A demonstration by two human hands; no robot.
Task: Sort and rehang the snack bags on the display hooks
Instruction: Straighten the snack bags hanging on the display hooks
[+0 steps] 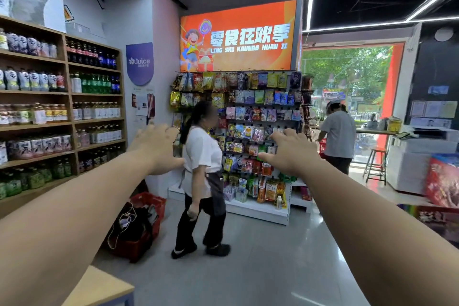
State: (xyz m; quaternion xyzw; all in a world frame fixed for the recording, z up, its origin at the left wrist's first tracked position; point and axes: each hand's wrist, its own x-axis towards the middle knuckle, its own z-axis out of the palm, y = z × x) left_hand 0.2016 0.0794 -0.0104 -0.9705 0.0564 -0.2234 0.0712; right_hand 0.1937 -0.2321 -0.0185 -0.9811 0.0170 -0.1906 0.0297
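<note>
- Two bare arms reach out in front, one on each side.
- The left hand [159, 149] is spread wide with its fingers apart. It holds nothing.
- The right hand [289, 154] is spread wide too, with the thumb out to the side. It holds nothing either.
- The two hands are apart from each other and touch no thing.
- The snack bags [250, 117] hang across the room, well apart from both hands. They are in many colours, and there are too many, too small, to count.
- The bags hang in rows on one tall rack [258, 208] with a white bottom shelf. A few packs and one small bottle stand on that shelf.
- One big orange sign [238, 37] sits above the rack.
- Two other people are in the shop.
- One person in a white shirt [202, 156] and a dark apron stands in front of the left part of the rack.
- One person in a grey shirt [339, 136] stands to the right of the rack, near the window.
- One red basket [146, 226] with dark things in it sits on the floor, just beside the person in the white shirt.
- Two wooden shelf stacks [69, 97] on the left are full of drink bottles.
- One purple sign [139, 62] says "Juice".
- One stool [376, 164] stands on the right.
</note>
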